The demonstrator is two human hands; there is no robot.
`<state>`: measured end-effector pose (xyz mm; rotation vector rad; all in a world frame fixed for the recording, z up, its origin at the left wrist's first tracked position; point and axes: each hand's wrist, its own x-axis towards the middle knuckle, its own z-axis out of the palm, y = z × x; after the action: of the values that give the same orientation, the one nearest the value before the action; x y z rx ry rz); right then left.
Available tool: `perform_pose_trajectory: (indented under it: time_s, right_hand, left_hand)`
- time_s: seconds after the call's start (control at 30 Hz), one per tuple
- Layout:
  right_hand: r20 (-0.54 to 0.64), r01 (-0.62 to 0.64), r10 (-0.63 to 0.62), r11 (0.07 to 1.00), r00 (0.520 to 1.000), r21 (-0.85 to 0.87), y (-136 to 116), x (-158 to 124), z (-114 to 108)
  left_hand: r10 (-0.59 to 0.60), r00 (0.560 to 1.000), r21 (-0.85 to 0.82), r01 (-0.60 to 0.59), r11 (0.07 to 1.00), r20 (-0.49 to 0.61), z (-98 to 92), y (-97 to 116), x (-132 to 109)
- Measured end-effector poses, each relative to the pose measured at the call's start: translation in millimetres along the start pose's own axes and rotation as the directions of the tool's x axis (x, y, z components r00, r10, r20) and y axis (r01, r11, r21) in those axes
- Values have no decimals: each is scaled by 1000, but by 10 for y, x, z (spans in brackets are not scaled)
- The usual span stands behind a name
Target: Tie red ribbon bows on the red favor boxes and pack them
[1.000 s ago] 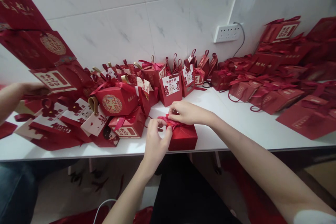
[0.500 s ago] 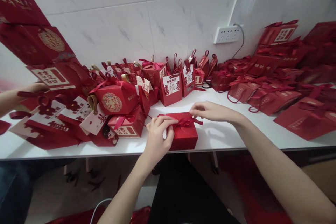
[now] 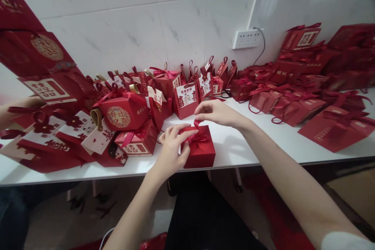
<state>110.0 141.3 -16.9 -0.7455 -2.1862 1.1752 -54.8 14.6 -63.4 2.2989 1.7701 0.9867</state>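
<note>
A red gift box [image 3: 202,155] sits near the table's front edge, with a red ribbon [image 3: 199,138] tied in a bow across its top. My left hand [image 3: 174,146] is closed at the bow's left side, its fingers pinching the ribbon against the box. Just above the far edge of the box, my right hand [image 3: 215,113] pinches a ribbon end that rises from the bow. The left fingers partly hide the bow and the box's left side.
Decorated red gift boxes [image 3: 123,111] crowd the left and back of the white table [image 3: 234,148]. More red boxes [image 3: 336,129] are piled on the right. A power strip [image 3: 246,39] is on the tiled wall. Another person's arm [image 3: 17,111] reaches in at far left.
My right hand has moved left and slightly up with the ribbon end, from the box's right corner to above its far edge. The left hand stays at the bow.
</note>
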Motion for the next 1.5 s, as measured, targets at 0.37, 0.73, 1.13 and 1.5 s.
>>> perform_pose_trajectory:
  time_s: [0.37, 0.73, 1.13, 1.5]
  right_hand:
    - [-300, -13, -149, 879, 942, -477, -179, -555, 147]
    - [-256, -125, 0, 873, 967, -472, -156, -652, 416]
    - [-398, -268, 114, 896, 910, -355, -88, -594, 494]
    - [-383, -188, 36, 911, 923, -366, -63, -639, 512]
  left_hand:
    - [66, 987, 18, -70, 997, 149, 8, -17, 73]
    - [48, 983, 12, -51, 999, 176, 20, -45, 86]
    - [28, 984, 30, -34, 999, 176, 2, -46, 84]
    - [13, 986, 29, -18, 999, 167, 16, -70, 76]
